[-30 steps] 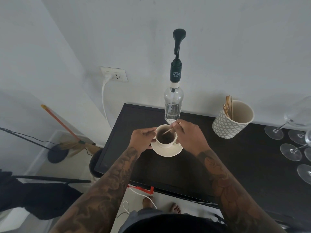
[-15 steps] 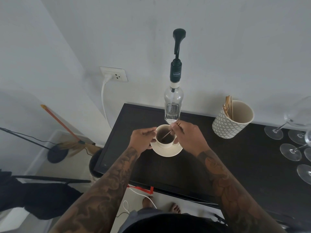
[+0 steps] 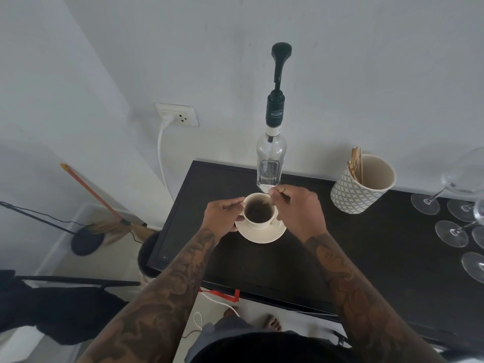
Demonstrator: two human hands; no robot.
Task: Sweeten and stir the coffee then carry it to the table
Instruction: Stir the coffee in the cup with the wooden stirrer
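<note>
A cream cup (image 3: 259, 223) of dark coffee stands on a cream saucer (image 3: 264, 235) on the dark counter (image 3: 353, 252). My left hand (image 3: 224, 214) grips the cup's left side and the saucer edge. Just right of the cup, my right hand (image 3: 298, 208) pinches a thin wooden stir stick (image 3: 277, 196) whose lower end dips into the coffee. Directly behind the cup stands a clear syrup bottle (image 3: 271, 161) with a tall black pump.
A patterned pot (image 3: 353, 195) holding wooden sticks sits at the back right. Several upturned wine glasses (image 3: 450, 233) crowd the counter's right end. A wall socket (image 3: 178, 115) with a white cable, a broom (image 3: 104, 205) and a lamp base lie to the left.
The stir stick has swung round inside the cup, its top now nearer the far rim. My left hand and the cup have stayed put.
</note>
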